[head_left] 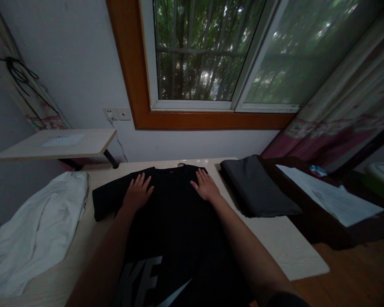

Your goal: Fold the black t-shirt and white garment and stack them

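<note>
A black T-shirt [176, 213] lies spread on the pale wooden table, its collar toward the window and a grey letter print near me. My left hand [138, 193] rests flat on the shirt's left shoulder area, fingers spread. On the right shoulder lies my right hand [205, 184], palm down with fingers apart. The left sleeve stretches out to the left past my hand. No right sleeve shows beyond my right hand. My forearms cover parts of the shirt's sides, and its lower hem is out of sight.
Dark grey folded cloth [259, 187] lies right of the shirt. A white garment [45, 226] lies at the left, below a small raised shelf [92, 143]. The table [291, 247] meets the wall under a window. Papers [333, 196] lie on a dark surface at the right.
</note>
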Demonstrator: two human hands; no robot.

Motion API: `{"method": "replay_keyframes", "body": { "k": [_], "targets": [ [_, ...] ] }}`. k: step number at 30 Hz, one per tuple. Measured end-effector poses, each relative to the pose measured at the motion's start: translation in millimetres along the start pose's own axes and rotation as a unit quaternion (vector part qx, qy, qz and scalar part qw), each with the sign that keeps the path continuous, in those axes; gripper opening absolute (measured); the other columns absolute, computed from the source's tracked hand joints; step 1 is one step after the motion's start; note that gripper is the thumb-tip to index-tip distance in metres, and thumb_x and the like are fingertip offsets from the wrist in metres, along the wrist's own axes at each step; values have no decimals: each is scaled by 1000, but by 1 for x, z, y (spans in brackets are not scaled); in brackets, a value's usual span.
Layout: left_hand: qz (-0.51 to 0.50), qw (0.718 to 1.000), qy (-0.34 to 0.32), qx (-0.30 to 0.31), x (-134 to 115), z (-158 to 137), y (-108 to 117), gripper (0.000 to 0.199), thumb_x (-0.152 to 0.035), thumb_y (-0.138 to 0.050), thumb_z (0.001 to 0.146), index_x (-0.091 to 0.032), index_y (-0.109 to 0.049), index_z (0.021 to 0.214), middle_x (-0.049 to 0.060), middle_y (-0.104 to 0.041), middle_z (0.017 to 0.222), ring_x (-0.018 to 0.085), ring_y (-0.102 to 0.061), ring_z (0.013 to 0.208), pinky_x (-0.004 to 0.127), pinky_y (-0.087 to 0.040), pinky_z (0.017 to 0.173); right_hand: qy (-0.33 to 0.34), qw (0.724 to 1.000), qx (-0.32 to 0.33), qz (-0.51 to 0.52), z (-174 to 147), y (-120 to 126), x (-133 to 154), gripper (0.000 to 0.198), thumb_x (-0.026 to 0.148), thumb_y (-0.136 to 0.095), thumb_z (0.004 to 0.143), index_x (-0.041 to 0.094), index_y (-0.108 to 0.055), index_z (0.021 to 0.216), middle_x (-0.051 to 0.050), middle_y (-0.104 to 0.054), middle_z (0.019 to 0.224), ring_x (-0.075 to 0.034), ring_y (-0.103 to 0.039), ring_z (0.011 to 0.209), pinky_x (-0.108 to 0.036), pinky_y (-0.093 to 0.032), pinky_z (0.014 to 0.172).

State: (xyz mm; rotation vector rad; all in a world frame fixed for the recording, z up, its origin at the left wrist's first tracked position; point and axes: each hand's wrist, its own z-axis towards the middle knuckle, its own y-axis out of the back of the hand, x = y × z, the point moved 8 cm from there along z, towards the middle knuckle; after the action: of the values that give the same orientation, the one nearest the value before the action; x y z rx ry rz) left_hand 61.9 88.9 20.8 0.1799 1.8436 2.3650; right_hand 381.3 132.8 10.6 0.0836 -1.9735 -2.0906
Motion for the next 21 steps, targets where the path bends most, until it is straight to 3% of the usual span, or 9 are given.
{"method": "replay_keyframes", "body": {
  "k": [8,17,21],
  "targets": [
    [-21,999,-47,3,24,-14,0,55,-46,-35,104,-28,-44,156,8,-38,165,28,-34,154,55,-31,122,2,1000,2,12,1,-1,-1,84,65,-20,104,5,-28,162,-15,-17,171,-26,-11,160,-42,-8,129],
    [9,1000,-20,9,69,-39,0,56,-44,-33,104,-26,-42,157,10,-36,167,32,-31,155,60,-32,119,-1,1000,-1,8,-1,1,0,84,65,-20,104,5,-30,162,-15,-19,171,-25,-13,160,-42,-9,129],
    [6,1000,9,-5,100,-52,1,54,-36,-32,102,-22,-51,151,12,-44,162,34,-37,151,62,-35,116,7,1000,-9,8,-2,3,2,83,64,-21,104,5,-31,161,-15,-21,170,-26,-13,159,-41,-9,129]
  ]
}}
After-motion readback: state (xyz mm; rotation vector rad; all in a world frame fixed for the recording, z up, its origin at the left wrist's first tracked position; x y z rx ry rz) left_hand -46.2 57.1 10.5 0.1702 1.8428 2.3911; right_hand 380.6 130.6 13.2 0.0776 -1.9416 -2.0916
